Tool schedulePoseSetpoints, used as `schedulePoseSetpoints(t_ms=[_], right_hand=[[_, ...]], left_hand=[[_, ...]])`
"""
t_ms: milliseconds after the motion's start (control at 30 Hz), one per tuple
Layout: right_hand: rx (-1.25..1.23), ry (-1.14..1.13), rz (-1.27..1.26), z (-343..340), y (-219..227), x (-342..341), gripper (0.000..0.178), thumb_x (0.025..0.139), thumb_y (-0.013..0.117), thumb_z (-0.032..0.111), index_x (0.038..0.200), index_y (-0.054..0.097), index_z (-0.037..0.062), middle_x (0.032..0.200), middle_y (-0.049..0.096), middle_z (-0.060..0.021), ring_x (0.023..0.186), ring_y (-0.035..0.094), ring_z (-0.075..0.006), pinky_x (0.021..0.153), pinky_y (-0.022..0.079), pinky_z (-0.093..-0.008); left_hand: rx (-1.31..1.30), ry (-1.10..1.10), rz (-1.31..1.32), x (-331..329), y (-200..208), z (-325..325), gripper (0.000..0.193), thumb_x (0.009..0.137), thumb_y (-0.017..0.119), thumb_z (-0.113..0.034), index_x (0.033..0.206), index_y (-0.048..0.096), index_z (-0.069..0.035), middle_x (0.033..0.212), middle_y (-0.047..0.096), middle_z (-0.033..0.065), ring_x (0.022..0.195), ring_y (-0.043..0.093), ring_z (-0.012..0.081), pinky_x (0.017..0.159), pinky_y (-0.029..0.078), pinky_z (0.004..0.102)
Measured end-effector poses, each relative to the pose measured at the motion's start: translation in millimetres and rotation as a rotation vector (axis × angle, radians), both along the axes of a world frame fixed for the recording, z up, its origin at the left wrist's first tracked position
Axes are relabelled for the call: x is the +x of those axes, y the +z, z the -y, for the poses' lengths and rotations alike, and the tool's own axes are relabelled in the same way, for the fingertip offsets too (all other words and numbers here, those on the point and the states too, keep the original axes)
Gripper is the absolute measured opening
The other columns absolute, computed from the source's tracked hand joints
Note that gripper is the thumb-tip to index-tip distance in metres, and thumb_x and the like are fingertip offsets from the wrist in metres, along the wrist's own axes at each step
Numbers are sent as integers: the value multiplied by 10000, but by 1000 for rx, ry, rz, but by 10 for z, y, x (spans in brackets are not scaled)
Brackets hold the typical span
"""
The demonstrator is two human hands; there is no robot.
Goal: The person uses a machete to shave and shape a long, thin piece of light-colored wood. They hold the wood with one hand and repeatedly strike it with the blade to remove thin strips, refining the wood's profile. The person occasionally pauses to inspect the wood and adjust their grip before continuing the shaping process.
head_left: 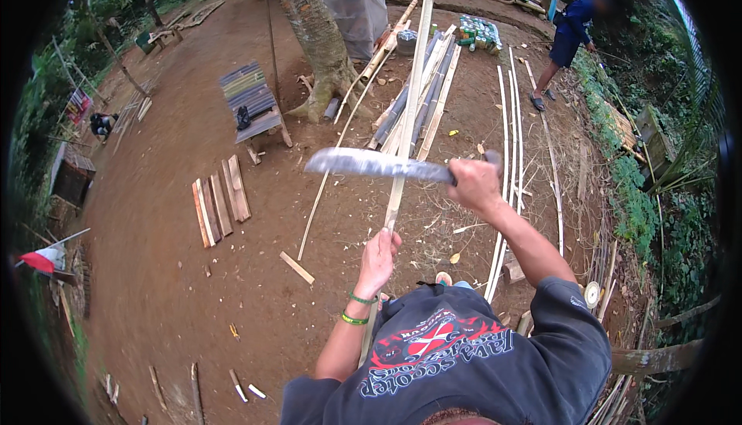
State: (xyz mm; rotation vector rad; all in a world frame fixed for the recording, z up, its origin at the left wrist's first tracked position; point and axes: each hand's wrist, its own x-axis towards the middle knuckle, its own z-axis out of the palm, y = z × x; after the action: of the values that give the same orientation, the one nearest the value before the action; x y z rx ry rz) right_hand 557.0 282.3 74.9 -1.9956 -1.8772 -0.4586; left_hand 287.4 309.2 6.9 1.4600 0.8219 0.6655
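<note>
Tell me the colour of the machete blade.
Silvery grey, darkening toward the right hand; the machete blade shows best in the head view.

The knife's (363, 164) blade is smooth, glossy metal, crossing a strip (413, 93) of pale, fairly smooth wood or bamboo. At five o'clock the shirt (560, 332) is soft, matt cloth. The planks (220, 202) at nine o'clock are matt wood; the tree (301, 19) at eleven has rough bark. At twelve hangs wrinkled, shiny plastic sheeting (354, 8). The ground (154, 286) is matt, gritty earth.
</note>
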Motion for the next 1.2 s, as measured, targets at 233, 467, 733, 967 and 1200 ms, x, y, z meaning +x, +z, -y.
schedulePoseSetpoints(t_ms=[233,467,733,967,1200], right_hand=[[-128,-163,-5,-80,311,226,265,903,623,249,693,571,97,526,532,-16,383,426,-87,348,366,-296],[34,106,171,-236,275,776,241,845,631,188,623,569,118,508,528,12,382,433,-85,359,370,-296],[-207,-118,-112,-269,595,806,263,880,582,192,644,551,80,517,533,-10,384,458,-121,379,398,-309],[-72,-232,12,-658,843,1298,317,927,584,257,638,599,127,469,514,-20,390,498,-105,363,418,-315],[-202,182,59,-485,288,738,198,873,622,170,691,578,106,528,510,-4,397,435,-99,370,387,-275]], left_hand=[[-117,-23,5,-159,-245,74,512,1081,293,-429,880,566,-46,615,351,-88,510,304,22,453,257,220],[25,14,-80,-364,-321,304,540,1074,305,-449,796,541,-52,589,409,-59,514,362,42,455,282,237],[-210,-51,-121,-622,-642,463,551,1060,323,-494,753,488,-68,561,361,-59,466,343,44,425,291,226],[-132,12,-222,-698,-649,717,591,1065,346,-451,692,530,-31,559,490,13,531,478,105,502,396,299],[-215,-20,-179,-553,-587,549,586,1039,351,-539,715,469,-65,574,421,-28,497,422,62,452,346,243]])
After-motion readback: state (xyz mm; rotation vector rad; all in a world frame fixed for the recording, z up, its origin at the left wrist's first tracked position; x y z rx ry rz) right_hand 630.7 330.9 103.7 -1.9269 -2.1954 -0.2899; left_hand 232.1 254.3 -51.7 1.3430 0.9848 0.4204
